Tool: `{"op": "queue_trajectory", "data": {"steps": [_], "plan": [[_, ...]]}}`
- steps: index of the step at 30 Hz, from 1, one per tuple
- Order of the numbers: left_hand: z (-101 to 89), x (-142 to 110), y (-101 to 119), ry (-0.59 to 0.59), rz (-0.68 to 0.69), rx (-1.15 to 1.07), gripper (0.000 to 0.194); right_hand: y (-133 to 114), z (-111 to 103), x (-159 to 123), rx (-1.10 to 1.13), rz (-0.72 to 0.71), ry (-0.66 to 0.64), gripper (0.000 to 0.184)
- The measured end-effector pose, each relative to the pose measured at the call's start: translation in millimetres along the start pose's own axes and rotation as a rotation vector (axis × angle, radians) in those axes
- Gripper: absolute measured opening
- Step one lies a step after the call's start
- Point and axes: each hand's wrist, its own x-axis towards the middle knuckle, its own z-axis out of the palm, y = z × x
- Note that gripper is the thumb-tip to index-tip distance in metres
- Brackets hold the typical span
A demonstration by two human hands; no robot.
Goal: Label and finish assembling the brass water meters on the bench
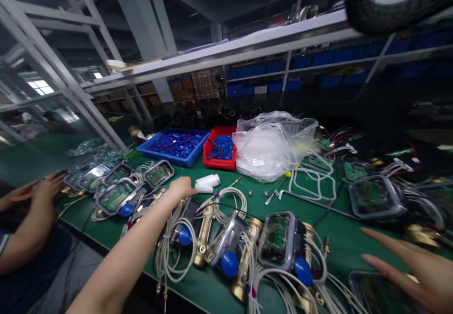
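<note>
My left hand [181, 187] reaches across the bench, fingers curled at the left end of a small white roll [207, 183]; its fingertips are partly hidden. At the lower right, my right hand [417, 269] has its fingers apart and holds nothing. Below it sits a clear-covered box with a green circuit board [378, 290], partly hidden by the hand. Between my hands stand several brass meter bodies [204, 238] with clear-lidded electronics boxes [278, 238], blue round caps [230, 263] and coiled pale cables [177, 248].
A blue tray [177, 161] and a red bin [219, 163] hold small blue parts. Beside them lie a clear plastic bag [269, 149], a screwdriver [276, 192] and a pale tubular frame [314, 182]. Another person's arm [35, 210] is at the left. A metal shelf [226, 52] crosses above.
</note>
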Motion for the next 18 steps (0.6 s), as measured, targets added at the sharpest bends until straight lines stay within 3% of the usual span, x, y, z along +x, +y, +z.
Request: {"op": "queue_trajectory", "data": {"steps": [2,6,10,14,15,18], "plan": [[3.2,13.4,-1.2,-0.045,-0.01,-0.046,0.028,-25.7,-12.4,17.0,-0.022,0.019,0.043,0.045],[-6.6,10.4,13.5,-0.04,0.096,-0.246,0.021,-84.1,-39.1,45.2,0.016,0.008,-0.053,0.052],[-40.7,-20.9,40.8,-0.059,0.316,-0.566,0.017,-135.9,-52.3,73.3,0.136,-0.215,-0.1,0.049],[-70.4,-52.8,68.9,-0.177,0.505,-0.867,0.027,-187.2,-39.6,108.6,0.318,-0.448,0.021,0.069],[-74.8,-57.4,74.4,-0.203,0.533,-0.973,0.029,-199.0,-34.0,116.2,0.415,-0.483,-0.025,0.07],[-79.7,-63.8,84.2,-0.178,0.517,-1.312,0.033,-226.4,-18.0,130.4,0.774,-0.407,-0.389,0.039]]}}
